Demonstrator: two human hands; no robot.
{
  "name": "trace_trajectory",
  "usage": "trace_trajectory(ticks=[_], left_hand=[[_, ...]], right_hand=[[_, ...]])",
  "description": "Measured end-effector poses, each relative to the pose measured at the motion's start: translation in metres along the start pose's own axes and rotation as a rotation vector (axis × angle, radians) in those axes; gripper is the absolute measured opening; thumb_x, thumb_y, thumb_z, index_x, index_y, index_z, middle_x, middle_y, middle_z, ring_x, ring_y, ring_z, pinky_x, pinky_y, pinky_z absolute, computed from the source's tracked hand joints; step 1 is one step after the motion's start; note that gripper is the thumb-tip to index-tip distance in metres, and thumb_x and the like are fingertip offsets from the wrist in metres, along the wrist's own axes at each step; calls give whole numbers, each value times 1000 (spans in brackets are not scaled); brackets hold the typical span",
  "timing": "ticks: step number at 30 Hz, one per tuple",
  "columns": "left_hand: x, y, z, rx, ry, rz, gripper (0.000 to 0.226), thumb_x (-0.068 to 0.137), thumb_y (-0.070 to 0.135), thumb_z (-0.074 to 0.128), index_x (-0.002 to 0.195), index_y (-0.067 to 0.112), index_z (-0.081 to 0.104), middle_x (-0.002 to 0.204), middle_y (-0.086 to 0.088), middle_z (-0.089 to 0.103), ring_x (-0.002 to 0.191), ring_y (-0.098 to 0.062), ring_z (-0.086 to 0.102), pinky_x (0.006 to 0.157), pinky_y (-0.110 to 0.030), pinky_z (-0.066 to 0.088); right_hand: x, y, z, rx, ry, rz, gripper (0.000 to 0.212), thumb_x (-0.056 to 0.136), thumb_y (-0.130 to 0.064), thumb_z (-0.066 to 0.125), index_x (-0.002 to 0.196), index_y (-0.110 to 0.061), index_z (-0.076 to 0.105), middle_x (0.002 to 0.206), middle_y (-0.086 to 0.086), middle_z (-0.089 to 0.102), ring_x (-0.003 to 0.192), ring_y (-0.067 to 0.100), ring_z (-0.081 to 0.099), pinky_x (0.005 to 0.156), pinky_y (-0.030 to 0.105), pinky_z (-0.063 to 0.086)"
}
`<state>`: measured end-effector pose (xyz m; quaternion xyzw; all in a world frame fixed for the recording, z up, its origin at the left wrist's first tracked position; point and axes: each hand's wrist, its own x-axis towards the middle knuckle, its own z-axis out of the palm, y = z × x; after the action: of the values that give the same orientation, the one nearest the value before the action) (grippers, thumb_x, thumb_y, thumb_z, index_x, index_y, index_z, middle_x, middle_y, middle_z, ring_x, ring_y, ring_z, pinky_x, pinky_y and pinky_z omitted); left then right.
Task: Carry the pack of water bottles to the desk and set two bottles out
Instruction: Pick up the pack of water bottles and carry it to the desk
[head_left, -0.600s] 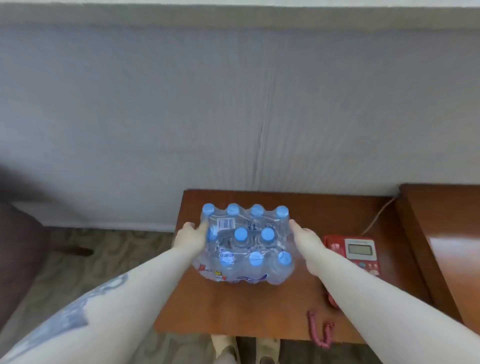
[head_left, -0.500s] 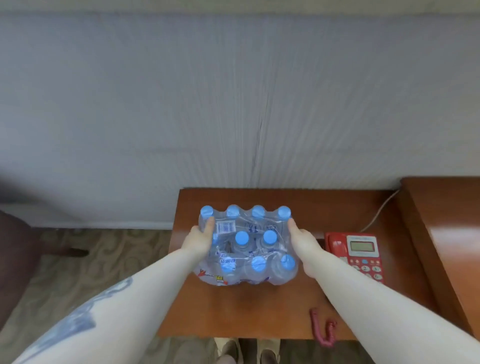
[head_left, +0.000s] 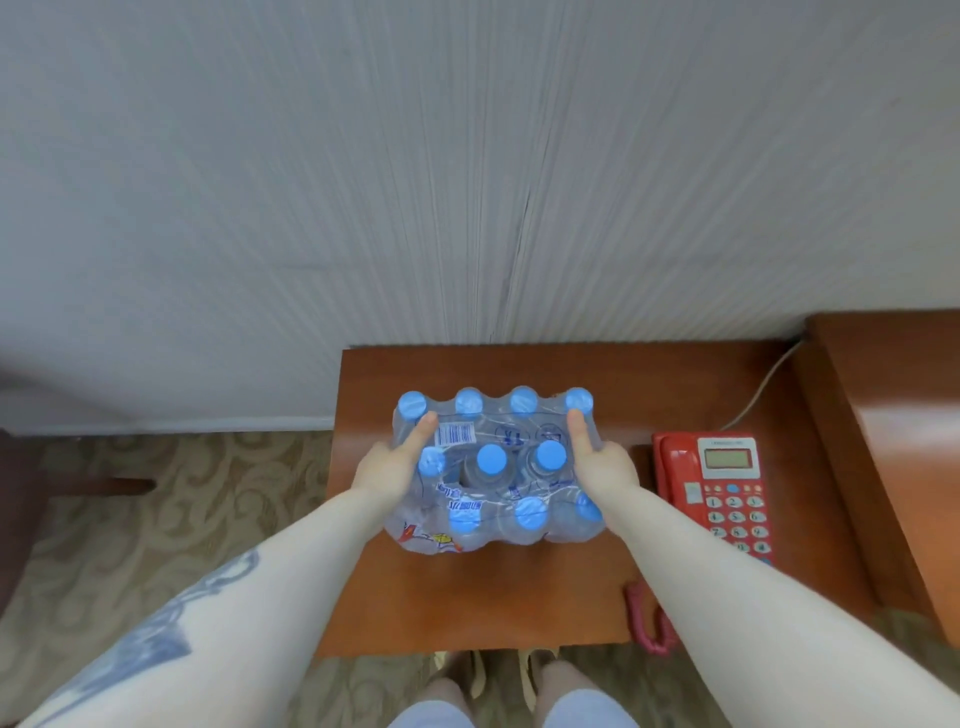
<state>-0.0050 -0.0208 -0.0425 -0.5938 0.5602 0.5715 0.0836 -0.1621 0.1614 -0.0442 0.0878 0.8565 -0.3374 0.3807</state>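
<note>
Over the wooden counter (head_left: 519, 597), both hands clasp the shrink-wrapped pack of water bottles (head_left: 496, 475) from opposite sides. Left hand (head_left: 387, 467) and right hand (head_left: 605, 467) press spread palms against its ends, thumbs lying on top.

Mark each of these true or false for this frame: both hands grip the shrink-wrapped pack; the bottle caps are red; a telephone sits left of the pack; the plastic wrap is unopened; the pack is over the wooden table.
1. Both the left hand and the right hand grip the clear shrink-wrapped pack of water bottles. True.
2. The bottle caps are red. False: they are blue.
3. A telephone sits left of the pack. False: the red push-button telephone is to its right.
4. The wrap looks unopened. True.
5. The pack is over the brown wooden table. True.
</note>
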Motion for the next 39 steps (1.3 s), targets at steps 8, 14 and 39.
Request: trace_trajectory(ticks=[8, 14, 39], left_hand=[[-19, -18, 0, -117, 11, -41, 103, 39, 86, 71, 105, 8, 71, 103, -9, 75, 97, -28, 69, 96, -46, 52], [-68, -63, 22, -127, 188, -136, 93, 45, 89, 61, 76, 2, 67, 83, -11, 73, 76, -27, 68, 73, -36, 51], [-417, -398, 160, -1427, 1019, -727, 98, 47, 73, 80, 113, 2, 63, 97, -7, 62, 88, -29, 58, 79, -34, 48]], right_hand=[[-1, 21, -15, -24, -85, -78, 83, 52, -92, 44, 74, -15, 65, 75, 7, 75, 72, 27, 71, 79, 45, 57], [-2, 31, -28, -253, -193, -205, 83, 57, -90, 42, 68, -12, 68, 70, 5, 72, 68, 23, 68, 73, 38, 56], [-262, 211, 90, -1251, -782, -918, 94, 48, -95, 40, 65, -5, 63, 62, 6, 62, 60, 23, 58, 47, 31, 36]])
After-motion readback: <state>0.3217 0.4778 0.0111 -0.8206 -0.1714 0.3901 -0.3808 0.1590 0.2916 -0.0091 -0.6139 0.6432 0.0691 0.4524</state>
